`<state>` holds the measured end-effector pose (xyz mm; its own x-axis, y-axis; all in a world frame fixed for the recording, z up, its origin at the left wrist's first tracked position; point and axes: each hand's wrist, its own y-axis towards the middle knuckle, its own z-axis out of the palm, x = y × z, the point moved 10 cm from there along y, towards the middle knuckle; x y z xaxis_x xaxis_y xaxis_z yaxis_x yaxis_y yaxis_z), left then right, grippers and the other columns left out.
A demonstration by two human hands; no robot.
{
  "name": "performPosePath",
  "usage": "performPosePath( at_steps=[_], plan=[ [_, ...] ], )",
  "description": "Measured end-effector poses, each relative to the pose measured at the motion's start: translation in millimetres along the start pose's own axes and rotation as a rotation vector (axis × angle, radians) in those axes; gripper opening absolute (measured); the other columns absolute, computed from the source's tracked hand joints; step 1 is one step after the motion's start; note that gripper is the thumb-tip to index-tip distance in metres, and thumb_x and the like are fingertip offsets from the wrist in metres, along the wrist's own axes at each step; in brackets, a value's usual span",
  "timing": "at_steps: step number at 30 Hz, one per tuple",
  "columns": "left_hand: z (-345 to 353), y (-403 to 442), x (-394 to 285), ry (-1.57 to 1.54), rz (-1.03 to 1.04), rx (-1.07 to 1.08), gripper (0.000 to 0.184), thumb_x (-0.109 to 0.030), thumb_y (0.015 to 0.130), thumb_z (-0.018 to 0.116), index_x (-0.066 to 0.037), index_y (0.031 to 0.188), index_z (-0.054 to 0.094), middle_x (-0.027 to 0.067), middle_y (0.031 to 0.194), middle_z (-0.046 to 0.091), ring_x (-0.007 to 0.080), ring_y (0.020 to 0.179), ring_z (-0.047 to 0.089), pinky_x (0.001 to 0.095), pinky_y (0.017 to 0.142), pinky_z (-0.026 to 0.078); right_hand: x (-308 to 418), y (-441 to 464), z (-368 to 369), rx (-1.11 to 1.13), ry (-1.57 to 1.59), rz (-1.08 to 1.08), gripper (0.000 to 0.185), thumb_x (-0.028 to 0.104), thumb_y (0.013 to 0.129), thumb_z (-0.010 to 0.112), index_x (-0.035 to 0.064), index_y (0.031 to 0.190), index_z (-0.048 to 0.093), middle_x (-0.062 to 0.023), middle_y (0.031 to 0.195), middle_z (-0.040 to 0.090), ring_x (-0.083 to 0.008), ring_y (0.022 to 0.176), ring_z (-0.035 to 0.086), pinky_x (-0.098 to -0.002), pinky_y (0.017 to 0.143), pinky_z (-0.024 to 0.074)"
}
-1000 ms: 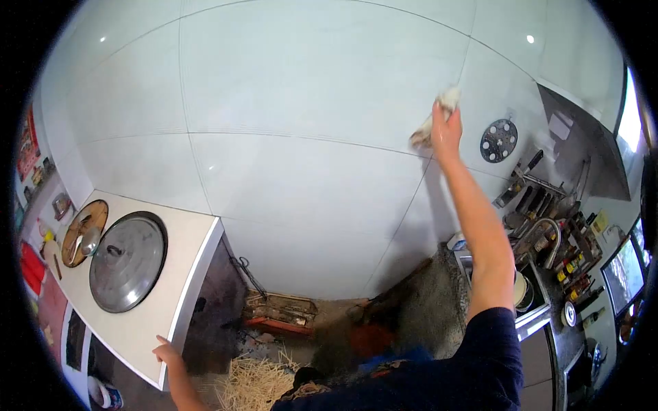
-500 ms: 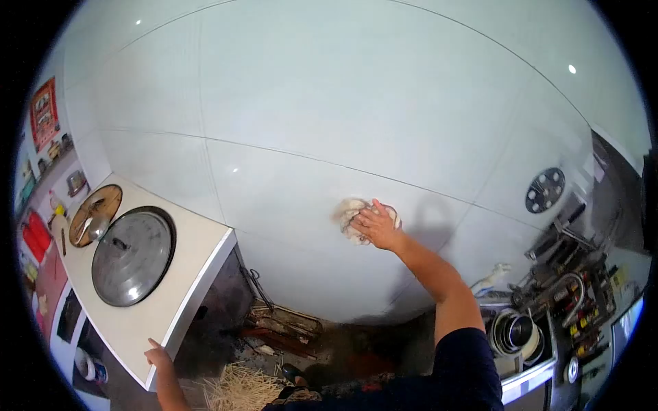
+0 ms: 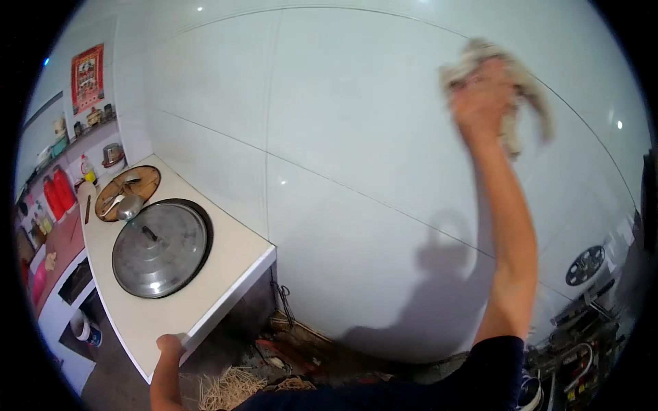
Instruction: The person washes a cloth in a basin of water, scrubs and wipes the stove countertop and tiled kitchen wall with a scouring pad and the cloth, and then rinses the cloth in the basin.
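Holding cloth (image 3: 473, 60) (blurred; seemingly bunched)

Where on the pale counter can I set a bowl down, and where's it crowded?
Bare counter lies right of the grey lid, up to the tiled wall, and toward the near corner between lid and left hand. Crowded: the far left end, where metal utensils lie on the round board close by the lid.
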<state>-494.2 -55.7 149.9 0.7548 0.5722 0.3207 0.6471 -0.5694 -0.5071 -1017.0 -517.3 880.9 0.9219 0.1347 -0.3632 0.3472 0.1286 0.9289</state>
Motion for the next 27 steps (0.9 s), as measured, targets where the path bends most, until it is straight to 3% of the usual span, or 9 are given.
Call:
performPosePath(
  at_steps=[2, 4, 5, 8, 10, 12, 14, 19, 27],
  plan=[
    [-85.1, -26.0, -27.5, -0.232, -0.101, -0.08, 0.075, -0.054, 0.07, 0.07, -0.008, 0.126, 0.05, 0.0116, 0.117, 0.06, 0.0294, 0.111, 0.056, 0.0429, 0.089, 0.047, 122.4, -61.2, 39.0, 0.327, -0.001, -0.351, 0.058, 0.028, 0.089, 0.047, -0.0019, 0.137, 0.036, -0.0212, 0.143, 0.033, -0.037, 0.134, 0.028, -0.0476, 0.112, 0.0192],
    [-125.5, -5.1, -62.8, -0.32, -0.021, -0.401, 0.061, -0.045, 0.065, 0.077, -0.011, 0.113, 0.058, 0.0115, 0.102, 0.064, 0.0294, 0.099, 0.06, 0.0427, 0.082, 0.049, 191.8, -149.6, 39.3, 0.761, 0.782, 0.119, 0.05, 0.023, 0.086, 0.054, 0.0053, 0.133, 0.045, -0.0176, 0.135, 0.044, -0.0314, 0.127, 0.039, -0.047, 0.106, 0.0306],
    [-158.9, -18.3, -86.2, -0.452, 0.074, -0.464, 0.065, -0.041, 0.064, 0.078, -0.01, 0.116, 0.056, 0.0121, 0.107, 0.062, 0.0298, 0.102, 0.057, 0.0434, 0.081, 0.049, 267.1, -215.9, 47.6, 1.092, 0.389, -0.63, 0.041, 0.025, 0.083, 0.059, 0.0051, 0.118, 0.058, -0.0151, 0.117, 0.058, -0.0296, 0.115, 0.05, -0.0466, 0.096, 0.0402],
    [-164.8, 7.2, -126.9, -0.365, 0.258, -0.737, 0.075, -0.039, 0.06, 0.08, -0.01, 0.121, 0.048, 0.0141, 0.122, 0.049, 0.0321, 0.112, 0.047, 0.0448, 0.09, 0.042, 303.4, -295.3, -5.2, 0.308, 1.146, -0.824, 0.014, 0.005, 0.081, 0.053, 0.0054, 0.088, 0.065, -0.0087, 0.095, 0.061, -0.027, 0.089, 0.059, -0.0428, 0.084, 0.046],
    [-169.7, 2.1, -129.5, -0.358, 0.249, -0.695, 0.075, -0.034, 0.062, 0.078, -0.01, 0.125, 0.045, 0.0153, 0.123, 0.046, 0.0333, 0.114, 0.044, 0.045, 0.092, 0.039, 292.6, -243.6, 4.6, 0.47, 1.173, -0.791, 0.014, 0.009, 0.08, 0.055, 0.005, 0.09, 0.064, -0.0094, 0.098, 0.061, -0.027, 0.092, 0.058, -0.0435, 0.086, 0.0444],
    [-156.4, 6.5, -126.3, -0.306, 0.301, -0.839, 0.072, -0.03, 0.063, 0.076, -0.009, 0.124, 0.044, 0.0156, 0.121, 0.046, 0.0332, 0.115, 0.043, 0.0462, 0.092, 0.038, 270.1, -148.8, 57.1, 0.899, 0.519, -0.558, 0.017, 0.014, 0.077, 0.058, 0.0056, 0.091, 0.064, -0.01, 0.098, 0.061, -0.0284, 0.095, 0.057, -0.0447, 0.088, 0.0421],
    [-157.1, 8.5, -123.5, -0.29, 0.334, -0.904, 0.07, -0.027, 0.064, 0.074, -0.009, 0.124, 0.044, 0.0157, 0.12, 0.045, 0.0329, 0.115, 0.043, 0.0474, 0.091, 0.037, 175.6, -35.2, 44.5, 0.151, 0.535, -0.369, 0.027, 0.021, 0.075, 0.059, 0.0056, 0.096, 0.065, -0.0158, 0.102, 0.06, -0.0356, 0.1, 0.054, -0.05, 0.092, 0.0384],
    [-166.4, -1.9, -116.8, -0.436, 0.375, -0.826, 0.067, -0.023, 0.063, 0.073, -0.01, 0.122, 0.046, 0.015, 0.119, 0.045, 0.0324, 0.116, 0.041, 0.0495, 0.091, 0.035, 39.9, 155.8, 29.1, 0.027, -0.241, 0.182, 0.066, 0.045, 0.087, 0.046, 0.0108, 0.142, 0.033, -0.0208, 0.146, 0.03, -0.0382, 0.137, 0.022, -0.0562, 0.11, 0.0125],
    [-178.6, -14.7, -113.6, -0.445, 0.359, -0.825, 0.065, -0.023, 0.066, 0.072, -0.011, 0.123, 0.046, 0.0132, 0.12, 0.045, 0.0317, 0.118, 0.041, 0.0482, 0.094, 0.036, 385.1, 25.8, 117.6, 0.346, 0.175, -0.494, 0.045, 0.02, 0.089, 0.046, -0.0028, 0.128, 0.044, -0.0237, 0.133, 0.043, -0.0348, 0.123, 0.042, -0.0491, 0.104, 0.0317]
  ],
)
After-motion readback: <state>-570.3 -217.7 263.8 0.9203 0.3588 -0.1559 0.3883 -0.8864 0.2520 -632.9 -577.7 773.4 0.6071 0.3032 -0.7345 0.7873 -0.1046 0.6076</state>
